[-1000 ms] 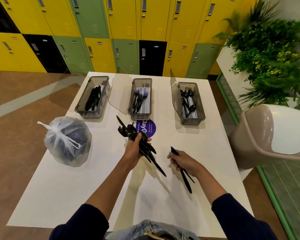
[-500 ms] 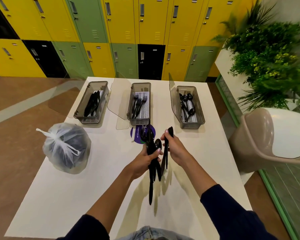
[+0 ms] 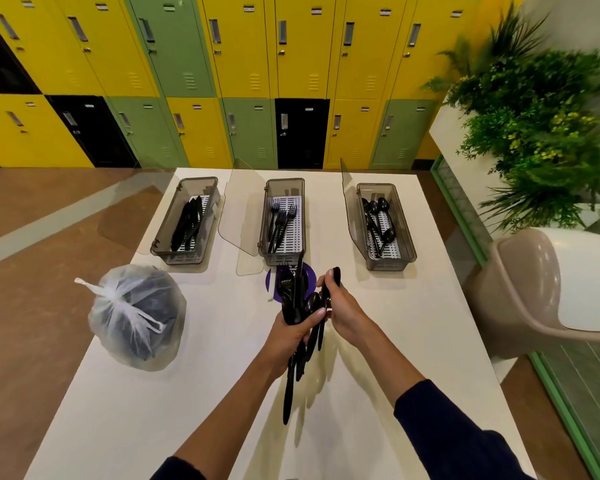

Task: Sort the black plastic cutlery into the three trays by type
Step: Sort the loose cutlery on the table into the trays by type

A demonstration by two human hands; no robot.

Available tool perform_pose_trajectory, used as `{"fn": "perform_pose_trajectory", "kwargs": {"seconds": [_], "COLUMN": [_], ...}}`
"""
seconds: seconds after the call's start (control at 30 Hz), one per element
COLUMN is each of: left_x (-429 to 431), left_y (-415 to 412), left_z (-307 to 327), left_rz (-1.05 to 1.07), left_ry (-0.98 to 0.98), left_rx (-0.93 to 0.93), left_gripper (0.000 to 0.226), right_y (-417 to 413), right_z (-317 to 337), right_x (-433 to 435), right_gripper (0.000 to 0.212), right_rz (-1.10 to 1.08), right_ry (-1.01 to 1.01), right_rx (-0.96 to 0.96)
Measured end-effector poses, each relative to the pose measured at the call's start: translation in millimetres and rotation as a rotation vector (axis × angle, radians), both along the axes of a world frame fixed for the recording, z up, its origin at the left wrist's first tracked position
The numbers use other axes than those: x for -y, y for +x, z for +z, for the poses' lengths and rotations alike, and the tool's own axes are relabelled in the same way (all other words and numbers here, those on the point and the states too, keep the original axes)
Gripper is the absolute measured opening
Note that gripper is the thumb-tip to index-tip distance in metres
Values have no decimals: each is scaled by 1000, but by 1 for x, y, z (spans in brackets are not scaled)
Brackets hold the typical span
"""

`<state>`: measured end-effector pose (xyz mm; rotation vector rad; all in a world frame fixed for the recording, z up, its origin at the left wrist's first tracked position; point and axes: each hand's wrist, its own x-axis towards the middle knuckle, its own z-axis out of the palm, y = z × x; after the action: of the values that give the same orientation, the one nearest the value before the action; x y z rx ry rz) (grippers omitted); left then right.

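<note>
Whereas a second ago the hands were apart and the bundle leaned, the left hand point(image 3: 291, 332) now grips the bundle of cutlery point(image 3: 293, 299) upright over the table point(image 3: 413, 341), just before the middle tray point(image 3: 284, 187). The right hand point(image 3: 347, 306) has come against it, fingers curled round one black piece point(image 3: 336, 273). Knives point(image 3: 187, 223) lie in the left tray point(image 3: 201, 184), forks point(image 3: 281, 220) in the middle, and spoons point(image 3: 376, 216) in the right tray point(image 3: 374, 190).

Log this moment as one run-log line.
phase: sorting | left hand: grips cutlery bundle | right hand: pinches one piece beside bundle, type unclear | knife tray, fork tray, spoon tray: each holds pieces
</note>
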<state>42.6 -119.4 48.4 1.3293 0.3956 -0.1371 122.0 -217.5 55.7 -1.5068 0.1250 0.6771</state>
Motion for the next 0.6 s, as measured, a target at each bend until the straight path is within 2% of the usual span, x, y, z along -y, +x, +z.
{"fn": "perform_pose_trajectory", "kwargs": {"seconds": [0.13,0.27,0.37,0.47,0.6], "left_x": [-12,-19,-21,-20,-15], "left_y": [6,14,20,26,38], "left_z": [3,3,-1,-6,-11], "left_rz": [35,124,135,132,149], "left_ry": [12,29,40,61,57], "left_rx": [30,37,61,51,-10], "left_gripper": [17,18,29,30,31], "right_y": [9,12,10,15,31], "right_z": [1,-8,-11,-6,3], "right_x": [-10,-13,-8,-1,15], "right_gripper": [40,55,34,22,25], "right_rz": [25,56,22,-126,-372], "right_ry": [-2,-91,-114,-118,-93], "right_rx": [-27,-2,83,134,178]}}
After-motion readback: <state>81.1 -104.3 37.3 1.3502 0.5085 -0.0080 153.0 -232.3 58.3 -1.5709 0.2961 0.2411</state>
